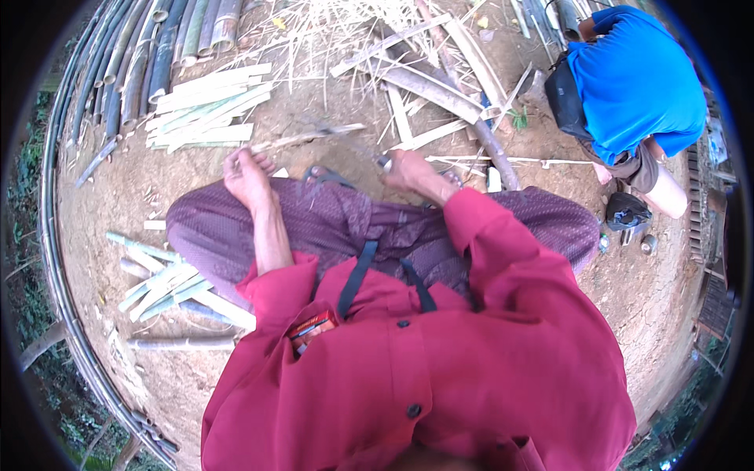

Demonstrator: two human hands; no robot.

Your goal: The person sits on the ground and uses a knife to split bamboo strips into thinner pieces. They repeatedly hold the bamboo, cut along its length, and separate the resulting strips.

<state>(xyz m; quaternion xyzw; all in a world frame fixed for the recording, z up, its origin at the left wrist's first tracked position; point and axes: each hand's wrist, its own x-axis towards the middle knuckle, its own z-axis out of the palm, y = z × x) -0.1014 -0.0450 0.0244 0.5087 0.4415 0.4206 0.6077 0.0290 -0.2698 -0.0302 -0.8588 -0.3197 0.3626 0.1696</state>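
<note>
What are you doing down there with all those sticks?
A person in a red shirt sits on the dirt. The left hand holds a thin bamboo strip, and the right hand grips a knife against it. Cut slats lie stacked in front, more at the left. Another person in blue crouches nearby.

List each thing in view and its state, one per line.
Left hand: closed on the bamboo strip.
Right hand: closed on the knife handle.
Bamboo strip: held level above the ground, blade against it.
Knife: gripped, blade blurred.
Split slats: piled flat on the ground.
Green pieces: lying loose by the left knee.
Poles: laid side by side.
</note>
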